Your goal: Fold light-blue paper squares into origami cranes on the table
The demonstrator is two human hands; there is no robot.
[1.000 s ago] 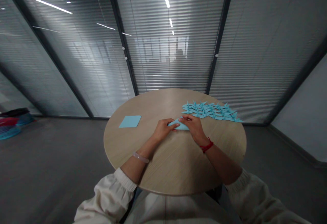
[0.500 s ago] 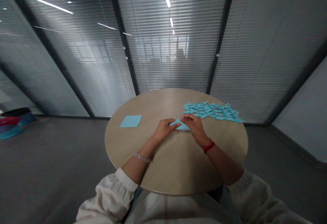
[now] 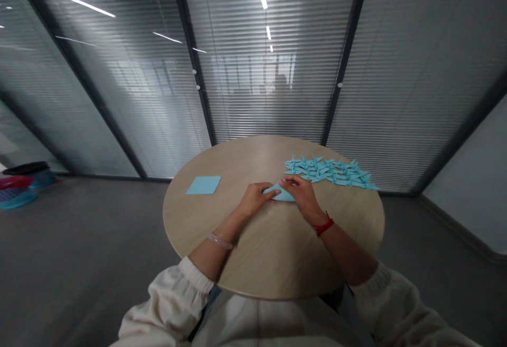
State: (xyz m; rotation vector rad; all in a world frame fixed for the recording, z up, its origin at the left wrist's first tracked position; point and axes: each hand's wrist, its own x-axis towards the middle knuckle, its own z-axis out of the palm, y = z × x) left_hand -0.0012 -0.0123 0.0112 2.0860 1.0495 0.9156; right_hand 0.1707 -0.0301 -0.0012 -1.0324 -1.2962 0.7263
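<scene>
A folded sheet of light blue origami paper (image 3: pixel 282 195) lies low over the middle of the round table, between my two hands. My left hand (image 3: pixel 255 198) grips its left edge, thumb on top and fingers curled at the side. With thumb and forefinger, my right hand (image 3: pixel 301 193) pinches the upper part of the same paper; its palm covers the right end. The paper looks roughly triangular, though the fingers hide some of its outline. Just beyond my right hand, several folded blue paper cranes (image 3: pixel 328 171) sit packed in rows.
Flat square blue paper (image 3: pixel 203 185) lies at the left of the round wooden table (image 3: pixel 257 262). Glass panels with blinds (image 3: pixel 269 109) stand right behind the table's far edge. On the floor at far left are baskets (image 3: pixel 18 193).
The view has shifted very slightly. Both hands keep nearly the same hold on the folded paper; the cranes and the flat paper stay in place.
</scene>
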